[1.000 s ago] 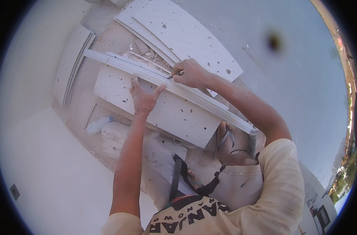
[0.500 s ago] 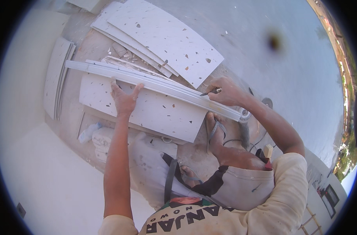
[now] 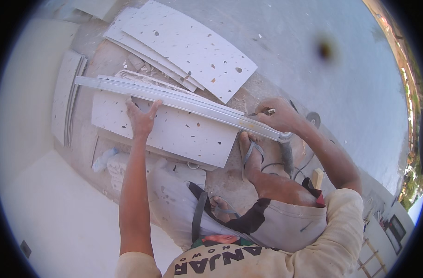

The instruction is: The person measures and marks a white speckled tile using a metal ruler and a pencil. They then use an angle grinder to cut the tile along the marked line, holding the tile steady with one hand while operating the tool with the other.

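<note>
A long silver metal straightedge (image 3: 188,103) lies slantwise across a white speckled tile (image 3: 174,129). My left hand (image 3: 142,119) is at its near edge, thumb and fingers spread apart and touching the metal. Toward the right end, my right hand (image 3: 277,114) is closed round a slim dark pencil (image 3: 253,114), its point by the far edge of the bar. My foot (image 3: 246,144), in a strap sandal, rests beside the tile's right end. An angle grinder (image 3: 286,148) lies under the bar's right end, partly hidden.
Stacked speckled tiles (image 3: 193,51) lie beyond the bar, and more tiles (image 3: 65,99) lean at the left wall. A cutting disc (image 3: 313,120), a wooden block (image 3: 317,178) and a cable are at the right. White sacks (image 3: 121,167) lie near my left arm.
My right hand with the pencil has shifted slightly right along the straightedge. The whole view has moved a little; my left hand stays at the bar.
</note>
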The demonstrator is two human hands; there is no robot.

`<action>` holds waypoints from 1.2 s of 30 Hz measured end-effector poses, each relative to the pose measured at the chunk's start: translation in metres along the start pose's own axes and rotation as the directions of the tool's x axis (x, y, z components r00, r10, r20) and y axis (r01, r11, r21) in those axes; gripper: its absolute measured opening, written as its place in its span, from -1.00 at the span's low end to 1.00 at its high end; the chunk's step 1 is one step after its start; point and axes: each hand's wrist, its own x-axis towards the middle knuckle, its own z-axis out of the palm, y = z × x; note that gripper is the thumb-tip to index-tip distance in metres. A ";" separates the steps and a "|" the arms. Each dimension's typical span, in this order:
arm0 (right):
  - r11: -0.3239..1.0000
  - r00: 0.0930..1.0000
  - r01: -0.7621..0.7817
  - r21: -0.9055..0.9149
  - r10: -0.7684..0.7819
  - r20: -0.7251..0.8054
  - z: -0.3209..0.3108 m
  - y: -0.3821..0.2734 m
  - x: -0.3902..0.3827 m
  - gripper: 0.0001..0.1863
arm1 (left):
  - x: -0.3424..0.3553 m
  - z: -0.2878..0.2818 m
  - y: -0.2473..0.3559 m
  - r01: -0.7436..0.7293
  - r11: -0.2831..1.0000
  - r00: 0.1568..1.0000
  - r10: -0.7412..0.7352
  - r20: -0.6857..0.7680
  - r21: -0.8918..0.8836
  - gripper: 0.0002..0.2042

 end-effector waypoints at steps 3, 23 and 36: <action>0.997 0.988 0.041 0.063 -0.031 -0.148 0.013 -0.003 -0.007 -0.66 | -0.005 -0.004 0.010 0.007 0.997 1.000 -0.008 -0.019 -0.079 0.22; 0.966 0.839 0.079 -0.248 -0.198 -0.506 0.042 0.034 -0.009 -0.52 | -0.007 0.023 -0.005 -0.095 0.993 0.989 0.086 -0.117 -0.068 0.39; 0.940 0.739 -0.058 -0.335 -0.185 -0.647 -0.002 0.151 0.088 -0.50 | -0.007 0.031 -0.044 -0.160 0.974 0.954 0.113 -0.276 -0.157 0.15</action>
